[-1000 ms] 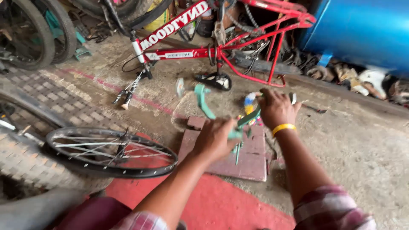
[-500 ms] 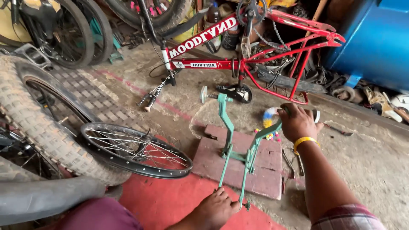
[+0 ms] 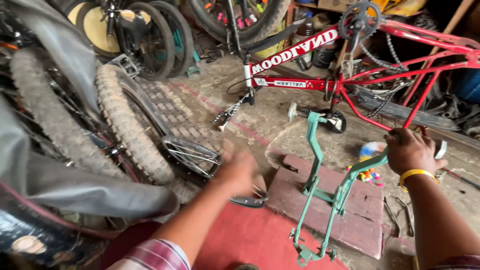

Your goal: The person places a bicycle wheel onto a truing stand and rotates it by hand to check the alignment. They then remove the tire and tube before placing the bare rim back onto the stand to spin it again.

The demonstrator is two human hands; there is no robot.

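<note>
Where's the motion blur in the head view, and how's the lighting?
Head view: the left hand is smeared by motion; the right hand on the green frame is sharp. Light is soft and even on the floor, murkier along the upper right behind the red bicycle.

One view only, worn on the head, tilted down and forward over both forearms. It sits close above the left hand (image 3: 240,172) and right hand (image 3: 410,150), with the floor (image 3: 280,107) stretching beyond them toward the upturned red bicycle frame (image 3: 380,75) farther off.
</note>
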